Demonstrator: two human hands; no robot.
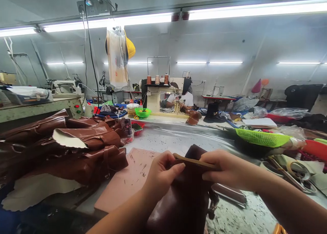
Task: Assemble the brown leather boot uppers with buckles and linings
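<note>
A: What lies at the centre of the view?

B: A dark brown leather upper (187, 193), glossy, in front of the wearer between the two forearms; its tan edge (195, 161) runs slantwise between the hands. Whether its lower part rests on the bench cannot be told.

A: And the grips?

B: The left hand (162, 172) is closed in a pinch on the edge, thumb on the near face, fingers curled behind. The right hand (222, 167) pinches the edge further along, thumb below, fingers above.

A: Where might this fail?

B: At the edge, chiefly. Uneven pull between the two pinches could twist or crease it; a thumb sliding on the smooth finish could let one end spring free.

A: Just outside the grips?

B: Metal hardware (212, 205) hangs at the upper's right side, near a brown bar (231, 194) on the bench; should the upper swing, the hardware could catch or scratch. Dark specks on the pink board (120, 186), left of the upper, might mark the leather if dragged across.

A: Further out?

B: Left, a loose heap of brown leather boots (99, 138) could slump towards the board if nudged. Right, tape rolls (297, 169) lie near the right forearm, where a wide elbow movement could knock them.
</note>
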